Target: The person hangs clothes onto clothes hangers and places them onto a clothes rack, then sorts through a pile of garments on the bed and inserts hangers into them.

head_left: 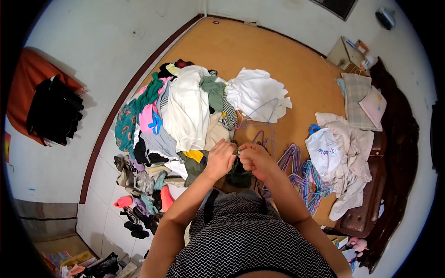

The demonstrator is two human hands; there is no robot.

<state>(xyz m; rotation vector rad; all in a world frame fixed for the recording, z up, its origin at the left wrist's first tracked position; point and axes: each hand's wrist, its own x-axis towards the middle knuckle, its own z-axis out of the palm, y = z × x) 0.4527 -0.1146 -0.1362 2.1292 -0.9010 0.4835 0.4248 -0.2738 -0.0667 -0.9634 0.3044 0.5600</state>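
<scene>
In front of my body, my left hand [221, 160] and my right hand [255, 161] are close together, fingers bent at the edge of a dark garment [239, 175]. The right hand's fingers are pinched on it, and the left hand's thumb and fingertips meet it from the other side. Dark cloth hangs below between the wrists; its kind cannot be made out. A beige garment [216, 132] lies just beyond my left hand. Past my right hand are a purple hanger [260, 138] and a thin hanger [259, 121] near a white shirt [258, 94].
A large clothes pile [187, 109] covers the bed's left side. Bundled hangers [301, 178] lie to the right, beside a white plastic bag [323, 150] and pale pink cloth [354, 157]. Shoes [136, 229] and more clothes lie on the tiled floor [104, 204] at left. A dark headboard [403, 153] borders the right.
</scene>
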